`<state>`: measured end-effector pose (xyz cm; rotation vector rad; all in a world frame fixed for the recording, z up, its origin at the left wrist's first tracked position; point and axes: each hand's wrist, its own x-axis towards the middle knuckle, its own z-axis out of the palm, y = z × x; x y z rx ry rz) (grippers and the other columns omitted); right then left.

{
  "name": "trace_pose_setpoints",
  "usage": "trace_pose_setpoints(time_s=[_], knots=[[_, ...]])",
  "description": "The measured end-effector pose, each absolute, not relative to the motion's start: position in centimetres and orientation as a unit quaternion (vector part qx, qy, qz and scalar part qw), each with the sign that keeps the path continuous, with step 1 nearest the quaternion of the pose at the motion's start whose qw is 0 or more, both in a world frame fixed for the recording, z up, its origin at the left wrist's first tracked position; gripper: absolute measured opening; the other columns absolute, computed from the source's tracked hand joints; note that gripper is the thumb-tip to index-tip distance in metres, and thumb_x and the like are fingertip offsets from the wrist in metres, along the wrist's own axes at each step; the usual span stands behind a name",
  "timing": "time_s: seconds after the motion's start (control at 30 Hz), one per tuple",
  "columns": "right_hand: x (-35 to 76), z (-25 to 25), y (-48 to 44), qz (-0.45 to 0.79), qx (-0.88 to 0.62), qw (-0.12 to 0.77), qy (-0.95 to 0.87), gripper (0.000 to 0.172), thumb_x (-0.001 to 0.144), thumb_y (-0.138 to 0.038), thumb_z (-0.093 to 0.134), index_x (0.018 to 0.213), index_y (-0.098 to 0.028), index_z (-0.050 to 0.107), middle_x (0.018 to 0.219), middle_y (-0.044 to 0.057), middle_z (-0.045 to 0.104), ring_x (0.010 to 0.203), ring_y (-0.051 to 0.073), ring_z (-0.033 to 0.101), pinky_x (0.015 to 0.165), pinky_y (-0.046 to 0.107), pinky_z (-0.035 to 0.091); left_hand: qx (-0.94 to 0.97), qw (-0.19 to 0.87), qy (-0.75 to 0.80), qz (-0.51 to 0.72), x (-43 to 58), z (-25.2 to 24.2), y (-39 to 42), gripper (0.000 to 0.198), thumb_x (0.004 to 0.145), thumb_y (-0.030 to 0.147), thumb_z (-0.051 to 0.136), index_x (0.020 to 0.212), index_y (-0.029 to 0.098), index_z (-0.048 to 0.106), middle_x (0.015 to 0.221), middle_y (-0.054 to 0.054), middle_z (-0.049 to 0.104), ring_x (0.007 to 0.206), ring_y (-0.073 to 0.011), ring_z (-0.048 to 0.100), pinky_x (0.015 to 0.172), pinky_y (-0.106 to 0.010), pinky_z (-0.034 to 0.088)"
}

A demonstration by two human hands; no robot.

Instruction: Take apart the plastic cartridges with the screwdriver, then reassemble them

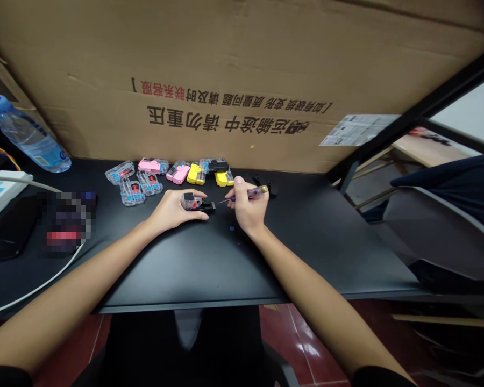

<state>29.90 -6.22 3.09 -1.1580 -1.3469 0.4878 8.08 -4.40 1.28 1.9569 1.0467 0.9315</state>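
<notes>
My left hand (170,212) is closed around a small clear plastic device (191,201) with a black part and a red piece inside. Its black end points right, toward my other hand. In my right hand (248,213) is a small screwdriver (258,191), held like a pen, its thin tip just short of the black end. Behind both hands lies a row of similar small devices: clear ones (132,192) with red and blue insides, pink ones (178,172) and yellow ones (195,174).
A water bottle (34,137) leans at the back left, near a white power strip (4,188) and a pale cable (70,263). Small black pieces (272,188) lie beyond my right hand. A large cardboard sheet (226,59) walls off the back of the black table (177,274).
</notes>
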Motion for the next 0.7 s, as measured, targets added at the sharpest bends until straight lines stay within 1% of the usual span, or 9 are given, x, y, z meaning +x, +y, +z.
trace_pose_setpoints(time_s=[0.07,0.13,0.3,0.7], knots=[[30.05,3.14,-6.02,0.207,-0.496,0.601,-0.591,0.061,0.101,-0.064,0.063,0.056,-0.023,0.067,0.050,0.001,0.060,0.047,0.016,0.060,0.050,0.029,0.047,0.754,0.363,0.410,0.363,8.07,1.27,-4.31,0.057,0.071,0.049,0.098,0.118,0.020,0.085,0.099,-0.004,0.086,0.088,-0.0245,0.078,0.088,-0.036,0.061],[30.04,3.11,-5.93,0.201,-0.486,0.597,-0.605,0.062,0.101,-0.065,0.063,0.056,-0.022,0.066,0.050,0.001,0.060,0.048,0.016,0.061,0.050,0.028,0.046,0.749,0.368,0.411,0.368,8.08,1.21,-4.22,0.057,0.070,0.050,0.099,0.117,0.021,0.085,0.105,-0.005,0.086,0.094,-0.0265,0.079,0.093,-0.038,0.061],[30.08,2.92,-5.90,0.190,-0.467,0.590,-0.630,0.064,0.104,-0.064,0.060,0.057,-0.022,0.067,0.049,0.001,0.059,0.048,0.015,0.060,0.049,0.028,0.044,0.742,0.379,0.407,0.375,8.10,1.07,-4.05,0.057,0.067,0.050,0.101,0.115,0.022,0.086,0.115,-0.006,0.086,0.103,-0.0304,0.081,0.101,-0.043,0.061],[30.21,3.03,-6.01,0.198,-0.486,0.563,-0.639,0.068,0.105,-0.069,0.054,0.058,-0.021,0.066,0.051,0.002,0.059,0.049,0.015,0.058,0.051,0.029,0.043,0.730,0.390,0.400,0.393,8.07,0.78,-3.79,0.056,0.064,0.048,0.103,0.111,0.022,0.086,0.114,-0.008,0.086,0.105,-0.0325,0.082,0.101,-0.047,0.065]])
